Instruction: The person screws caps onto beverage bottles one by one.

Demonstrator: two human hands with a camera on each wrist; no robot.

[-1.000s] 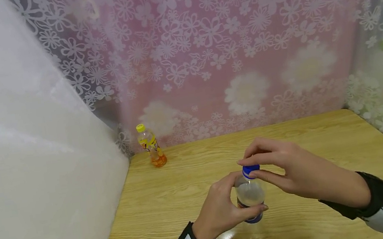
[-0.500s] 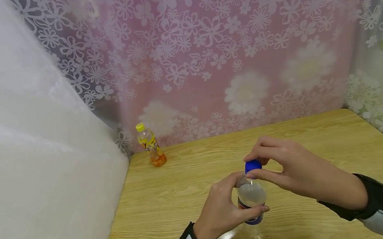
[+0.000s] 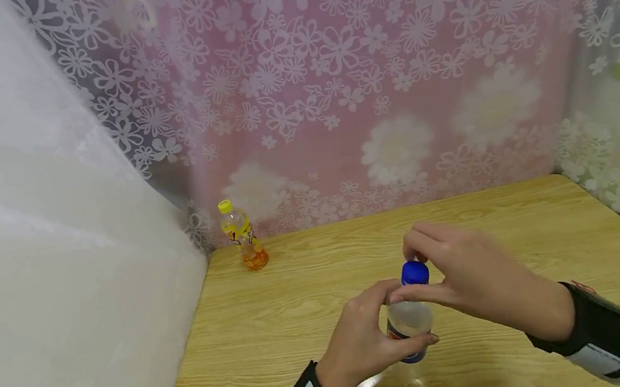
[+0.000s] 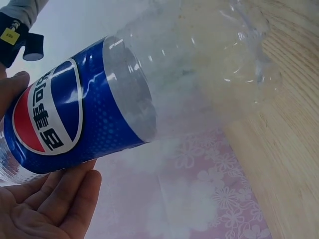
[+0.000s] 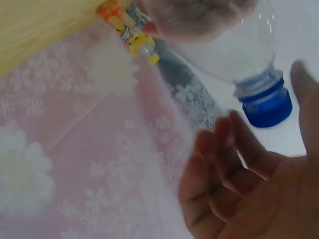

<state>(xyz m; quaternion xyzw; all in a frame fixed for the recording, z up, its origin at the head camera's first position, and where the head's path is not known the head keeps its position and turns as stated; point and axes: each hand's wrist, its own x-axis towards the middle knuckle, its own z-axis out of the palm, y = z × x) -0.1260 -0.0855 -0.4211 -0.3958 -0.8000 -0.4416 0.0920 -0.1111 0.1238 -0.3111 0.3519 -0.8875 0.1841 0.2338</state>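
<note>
My left hand (image 3: pixel 352 338) grips a clear plastic soda bottle (image 3: pixel 411 319) around its upper body, above the table. The blue bottle cap (image 3: pixel 415 272) sits on the neck. A blue label (image 4: pixel 94 107) with a red, white and blue round logo wraps the bottle in the left wrist view, and the clear lower part (image 4: pixel 199 69) looks empty. My right hand (image 3: pixel 474 276) is around the cap with thumb and fingers spread apart. In the right wrist view, gaps show between the cap (image 5: pixel 269 107) and both the thumb and the loosely curled fingers (image 5: pixel 229 164).
A drink bottle (image 3: pixel 244 238) with a yellow cap and some orange contents stands at the back left of the wooden table (image 3: pixel 298 280). A pink flowered curtain (image 3: pixel 296 90) hangs behind the table, and white sheeting (image 3: pixel 59 252) closes off the left side.
My right thumb and fingers have let go of the cap and spread, the thumb now lower by the neck. The cap and bottle have shifted slightly right; the left hand keeps its grip.
</note>
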